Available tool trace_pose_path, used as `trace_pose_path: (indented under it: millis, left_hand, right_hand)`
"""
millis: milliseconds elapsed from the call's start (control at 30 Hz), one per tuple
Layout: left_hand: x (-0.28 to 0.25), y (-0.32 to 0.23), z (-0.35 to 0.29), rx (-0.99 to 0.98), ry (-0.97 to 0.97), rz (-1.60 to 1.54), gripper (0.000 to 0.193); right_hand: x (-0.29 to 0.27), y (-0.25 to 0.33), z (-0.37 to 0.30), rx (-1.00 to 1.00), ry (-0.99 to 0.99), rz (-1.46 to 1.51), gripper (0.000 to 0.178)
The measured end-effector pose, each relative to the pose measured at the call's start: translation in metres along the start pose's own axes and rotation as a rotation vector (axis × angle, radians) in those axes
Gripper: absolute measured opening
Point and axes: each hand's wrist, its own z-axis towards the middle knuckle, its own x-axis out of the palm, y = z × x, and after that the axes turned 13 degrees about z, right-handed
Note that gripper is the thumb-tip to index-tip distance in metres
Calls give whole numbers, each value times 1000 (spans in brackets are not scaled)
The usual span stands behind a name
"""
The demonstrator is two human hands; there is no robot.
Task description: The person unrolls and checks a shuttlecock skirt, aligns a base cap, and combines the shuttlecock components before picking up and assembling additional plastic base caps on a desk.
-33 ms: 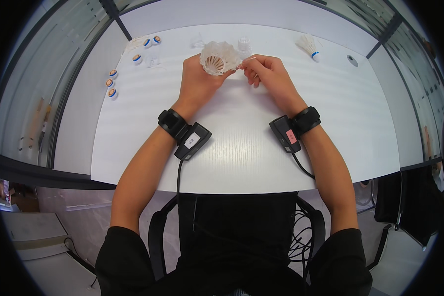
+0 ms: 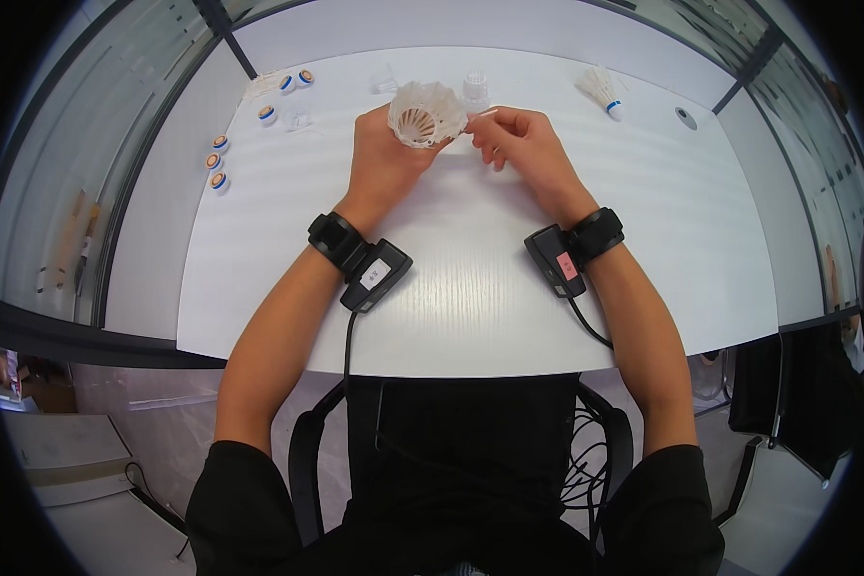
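Observation:
A white shuttlecock skirt (image 2: 426,117), its wide ragged end turned toward me, sits in my left hand (image 2: 386,154), whose fingers wrap round it. Close by on its right, my right hand (image 2: 520,144) is closed in a pinch on a thin white stick (image 2: 488,112), fingertips near the skirt's edge. The fingers hide most of the stick. Just beyond the hands stands a small clear plastic container (image 2: 475,91).
A whole shuttlecock (image 2: 602,93) lies at the far right, near a grey oval grommet (image 2: 685,118). Several round pieces with blue bands (image 2: 214,161) are spread on the left. Clear plastic bits (image 2: 298,117) and pale thin sticks (image 2: 261,87) lie far left. Low partitions (image 2: 451,36) border the white desk.
My right fingertips have shifted very slightly, and more of the thin white stick shows above them. The left hand and the skirt stay almost still.

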Motion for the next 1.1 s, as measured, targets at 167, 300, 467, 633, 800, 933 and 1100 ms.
trace_pose_path:
  millis: [167, 300, 467, 633, 800, 933, 1100]
  left_hand:
    - [1, 7, -1, -5, 19, -15, 21]
    - [6, 11, 2, 12, 25, -27, 20]
    - [7, 12, 2, 47, 36, -74, 19]
    - [1, 6, 2, 13, 95, 6, 23]
    - [-6, -5, 4, 97, 146, -12, 27]
    - [-10, -5, 7, 275, 181, 138, 22]
    - [-4, -9, 9, 272, 134, 158, 19]
  right_hand:
    - [-1, 1, -3, -25, 42, -77, 24]
    - [-3, 0, -2, -58, 57, -71, 23]
    - [-4, 4, -4, -71, 147, -75, 20]
    - [-10, -1, 0, -106, 206, -134, 22]
    - [-14, -6, 6, -195, 222, -318, 20]
    - [-12, -3, 6, -269, 229, -462, 21]
    - [-15, -3, 6, -341, 162, -454, 22]
